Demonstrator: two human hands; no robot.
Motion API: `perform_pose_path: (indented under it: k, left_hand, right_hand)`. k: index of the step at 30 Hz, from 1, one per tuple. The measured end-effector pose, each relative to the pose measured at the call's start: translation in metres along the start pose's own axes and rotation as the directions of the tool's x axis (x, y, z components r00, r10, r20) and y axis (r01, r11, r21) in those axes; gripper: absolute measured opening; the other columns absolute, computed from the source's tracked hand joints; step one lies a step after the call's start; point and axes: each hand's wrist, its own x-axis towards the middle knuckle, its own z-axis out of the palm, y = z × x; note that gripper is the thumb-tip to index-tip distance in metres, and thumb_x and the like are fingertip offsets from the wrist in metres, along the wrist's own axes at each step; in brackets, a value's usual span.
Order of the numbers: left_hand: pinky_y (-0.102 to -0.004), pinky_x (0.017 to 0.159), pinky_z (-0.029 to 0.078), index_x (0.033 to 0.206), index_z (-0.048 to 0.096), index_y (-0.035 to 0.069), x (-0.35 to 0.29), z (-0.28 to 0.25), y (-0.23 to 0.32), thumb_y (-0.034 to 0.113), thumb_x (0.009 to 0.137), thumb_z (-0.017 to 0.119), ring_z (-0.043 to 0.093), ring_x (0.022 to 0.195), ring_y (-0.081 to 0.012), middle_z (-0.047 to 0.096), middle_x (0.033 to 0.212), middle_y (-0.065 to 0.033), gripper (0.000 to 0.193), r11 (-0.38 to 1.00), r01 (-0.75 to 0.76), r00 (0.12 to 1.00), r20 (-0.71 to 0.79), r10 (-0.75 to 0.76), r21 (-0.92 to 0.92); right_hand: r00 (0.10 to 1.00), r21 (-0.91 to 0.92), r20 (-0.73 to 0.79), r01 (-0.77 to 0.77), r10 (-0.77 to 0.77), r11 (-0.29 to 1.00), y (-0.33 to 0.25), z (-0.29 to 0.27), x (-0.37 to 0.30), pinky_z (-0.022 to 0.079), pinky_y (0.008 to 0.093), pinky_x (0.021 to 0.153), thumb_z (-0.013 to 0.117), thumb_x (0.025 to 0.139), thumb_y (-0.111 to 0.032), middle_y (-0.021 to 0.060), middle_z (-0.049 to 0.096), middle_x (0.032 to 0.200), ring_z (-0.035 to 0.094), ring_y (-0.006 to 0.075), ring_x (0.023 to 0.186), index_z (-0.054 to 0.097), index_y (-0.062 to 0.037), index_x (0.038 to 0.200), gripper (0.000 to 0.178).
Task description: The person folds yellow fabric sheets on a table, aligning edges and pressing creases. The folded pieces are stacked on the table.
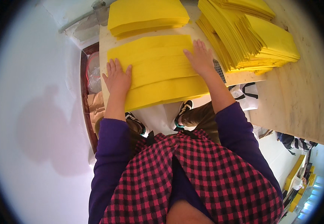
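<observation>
A yellow fabric-like sheet (158,63) with several crosswise folds or layered edges lies flat on the wooden table in front of me, its near edge reaching past the table's front. My left hand (118,76) rests on its left edge, palm down, fingers spread. On the far right part of the sheet lies my right hand (200,58), also palm down with fingers apart. Neither hand grips anything. Just beyond the sheet sits a neat stack of folded yellow pieces (147,15).
A larger, fanned pile of folded yellow pieces (244,37) stands at the right on the wooden table (296,86). A white wall (38,123) closes off the left side. Below the table are a white bag with black handles (246,98) and brown paper (96,104).
</observation>
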Motion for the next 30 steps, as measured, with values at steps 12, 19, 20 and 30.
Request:
perform_pose_path:
  k: [12, 19, 20, 30]
  left_hand:
    - [-0.0518, 0.114, 0.014, 0.148, 0.023, 0.007, 0.0, 0.0, 0.0, 0.054, 0.094, 0.036, 0.014, 0.144, -0.0232, 0.018, 0.155, -0.011, 0.072, 1.0, 0.009, 1.0, 0.018, -0.009, -0.006]
    - [-0.0524, 0.113, 0.014, 0.148, 0.023, 0.007, 0.0, 0.0, 0.0, 0.053, 0.094, 0.036, 0.013, 0.144, -0.023, 0.018, 0.155, -0.0106, 0.072, 1.0, 0.011, 1.0, 0.005, -0.011, -0.005]
    - [-0.0526, 0.113, 0.014, 0.148, 0.023, 0.007, 0.0, 0.0, 0.0, 0.053, 0.094, 0.036, 0.014, 0.144, -0.0231, 0.018, 0.155, -0.0105, 0.072, 1.0, 0.013, 1.0, 0.002, -0.013, -0.014]
    - [-0.0548, 0.112, 0.015, 0.145, 0.029, 0.006, 0.001, 0.006, -0.009, 0.046, 0.095, 0.038, 0.018, 0.143, -0.0268, 0.024, 0.153, -0.0127, 0.064, 0.993, -0.03, 0.994, -0.108, 0.017, -0.112]
  right_hand:
    - [0.967, 0.044, 0.101, 0.232, -0.235, 0.972, -0.028, 0.036, -0.01, 0.011, 0.0446, 0.116, 0.035, 0.094, -0.054, 0.0124, 0.02, 0.154, 0.014, 0.0239, 0.144, 0.022, -0.002, 0.146, 0.075]
    - [0.997, 0.006, -0.023, 0.074, -0.074, 0.997, 0.014, 0.015, 0.014, 0.022, 0.0457, 0.112, 0.04, 0.095, -0.046, 0.0149, 0.033, 0.148, 0.027, 0.0266, 0.139, 0.037, -0.0017, 0.139, 0.063]
    - [0.988, 0.023, -0.114, 0.105, -0.102, 0.994, 0.014, 0.012, 0.018, 0.026, 0.0451, 0.111, 0.043, 0.095, -0.043, 0.0158, 0.037, 0.145, 0.031, 0.0279, 0.136, 0.043, -0.0019, 0.136, 0.059]
    - [0.913, 0.373, 0.157, 0.298, -0.376, 0.879, -0.031, 0.004, 0.077, 0.049, 0.0336, 0.083, 0.067, 0.083, -0.021, 0.0128, 0.065, 0.102, 0.061, 0.0257, 0.096, 0.064, -0.0012, 0.105, 0.03]
